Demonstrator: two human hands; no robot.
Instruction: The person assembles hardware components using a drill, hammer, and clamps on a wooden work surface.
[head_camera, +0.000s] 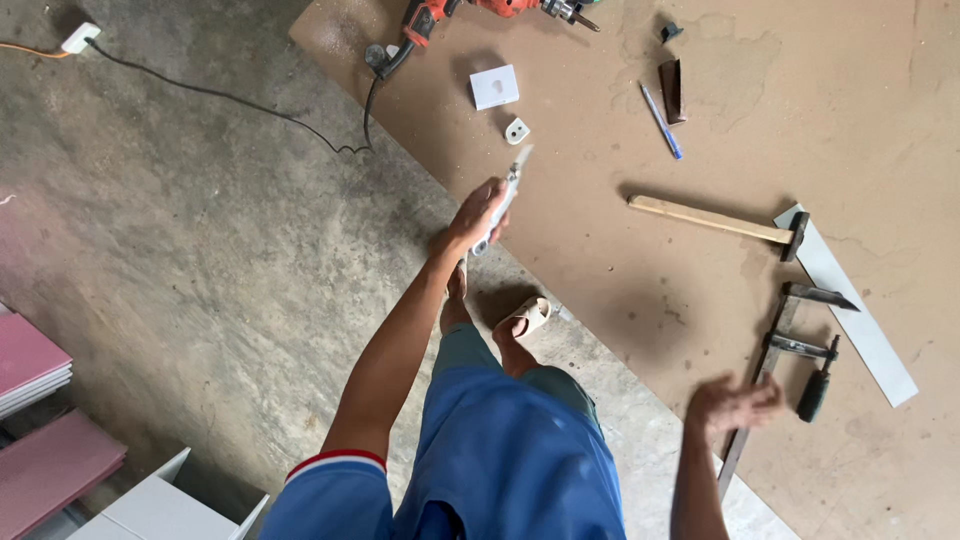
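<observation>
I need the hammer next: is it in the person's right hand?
No, the hammer lies on the brown board, apart from the empty right hand.

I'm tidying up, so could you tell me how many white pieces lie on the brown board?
3: a square white plate near the drill, a small white bracket just below it, and a long white strip at the right by the hammer. More may lie out of view.

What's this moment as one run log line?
left hand: holds slim white tool | right hand: empty, above grey metal bar clamp | wooden-handled hammer: on brown board
</observation>
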